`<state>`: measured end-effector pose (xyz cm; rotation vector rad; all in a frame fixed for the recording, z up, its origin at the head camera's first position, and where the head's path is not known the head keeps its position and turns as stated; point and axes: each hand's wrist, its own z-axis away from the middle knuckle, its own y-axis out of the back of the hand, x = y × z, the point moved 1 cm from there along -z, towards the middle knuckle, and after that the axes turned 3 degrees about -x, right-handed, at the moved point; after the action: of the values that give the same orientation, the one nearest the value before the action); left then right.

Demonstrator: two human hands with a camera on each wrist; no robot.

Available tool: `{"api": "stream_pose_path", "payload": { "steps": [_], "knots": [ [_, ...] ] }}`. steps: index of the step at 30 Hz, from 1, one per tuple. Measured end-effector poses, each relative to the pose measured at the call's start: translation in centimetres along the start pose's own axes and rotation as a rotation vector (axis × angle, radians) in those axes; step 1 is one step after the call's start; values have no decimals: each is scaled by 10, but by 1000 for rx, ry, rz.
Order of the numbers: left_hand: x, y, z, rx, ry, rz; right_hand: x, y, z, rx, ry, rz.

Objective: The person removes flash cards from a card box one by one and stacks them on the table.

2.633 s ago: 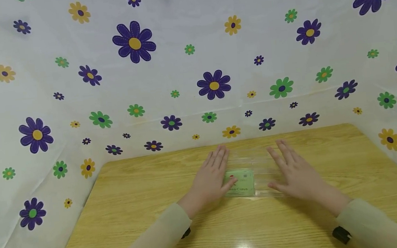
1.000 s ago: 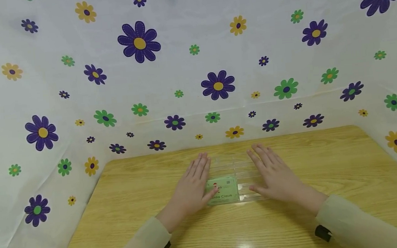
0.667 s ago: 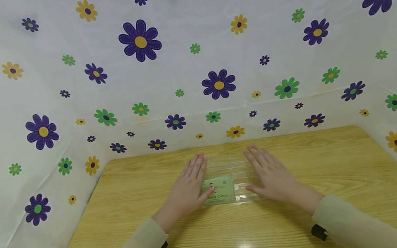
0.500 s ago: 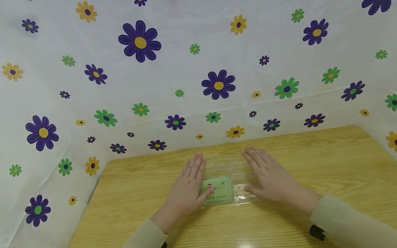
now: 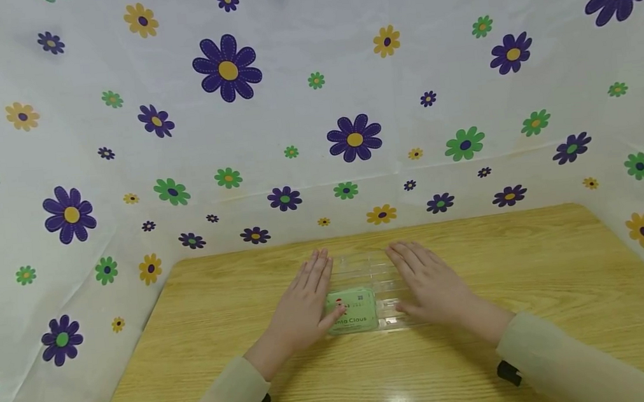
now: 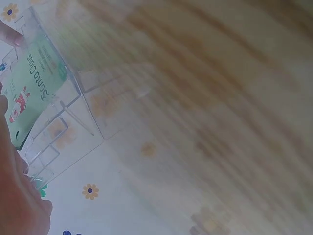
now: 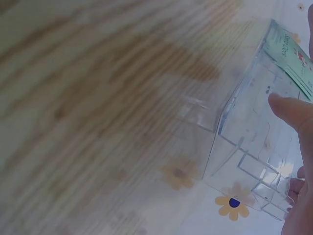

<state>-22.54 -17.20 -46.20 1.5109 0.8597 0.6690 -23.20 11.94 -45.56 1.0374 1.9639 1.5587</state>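
Note:
A clear plastic card holder with several stepped tiers [image 5: 383, 277] stands on the table between my two hands. Green cards printed "Santa Claus" [image 5: 357, 309] fill its front left compartment, and the left wrist view shows the top green card [image 6: 36, 81] leaning back. My left hand [image 5: 304, 301] lies along the holder's left side, fingers straight, its thumb over the cards' left part. My right hand [image 5: 436, 290] is at the right side with straight fingers. In the right wrist view its thumb [image 7: 288, 108] reaches over the front. The hands partly hide both sides of the holder.
The wood-grain table [image 5: 222, 312] extends around the holder on all sides. A white cloth with purple, yellow and green flowers [image 5: 291, 114] hangs behind the table and along its left and right sides. Light reflects off the table's near part.
Both hands and the holder with its cards have moved left along the table, mostly early on. My right hand has come in closer to the holder's right side. The head view has shifted slightly.

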Motion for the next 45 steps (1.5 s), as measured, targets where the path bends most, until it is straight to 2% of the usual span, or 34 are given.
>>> {"api": "stream_pose_path", "payload": {
  "steps": [5,12,21,30,41,45],
  "knots": [
    [0,1,0,-9,1,-2,3,-2,0,-9,19,2],
    [1,1,0,16,1,-5,12,-10,-3,8,74,-23],
    [2,0,0,30,-1,-5,17,-14,-7,-12,67,-49],
    [-1,0,0,11,0,21,17,-16,-9,-14,75,-44],
    [-8,2,-2,54,-42,6,18,-16,-8,3,78,-67],
    [-10,2,-2,78,-44,29,17,-15,-9,8,81,-76]
  ]
}}
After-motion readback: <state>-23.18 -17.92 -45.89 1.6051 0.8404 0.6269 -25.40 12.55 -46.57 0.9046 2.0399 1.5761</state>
